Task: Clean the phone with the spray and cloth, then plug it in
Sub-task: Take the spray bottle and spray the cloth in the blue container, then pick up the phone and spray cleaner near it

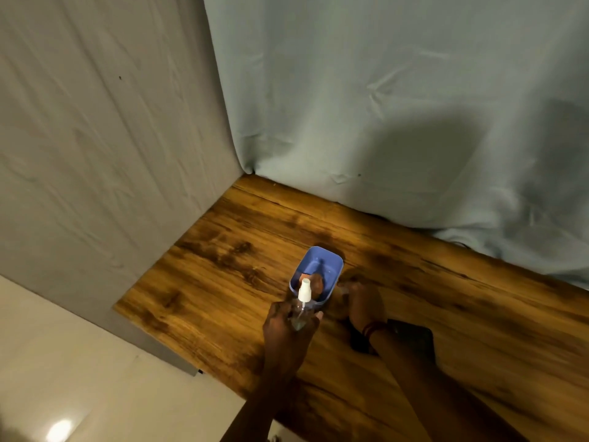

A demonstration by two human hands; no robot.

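Note:
My left hand (288, 327) grips a clear spray bottle (301, 314) with a white nozzle, held upright at the near end of a blue plastic bin (331, 266). My right hand (365, 303) lies on the wooden table just right of the bin, with its fingertips by the bin's wall. The fingers are blurred, so their grip is unclear. A dark flat phone (414, 338) lies on the table, partly hidden under my right wrist. No cloth is visible.
The wooden table (223, 266) sits in a corner, with a grey fabric wall (95, 154) on the left and a pale blue curtain (382, 106) behind. A brown object (317, 284) lies inside the bin. The table's left edge drops to a light tiled floor (79, 378).

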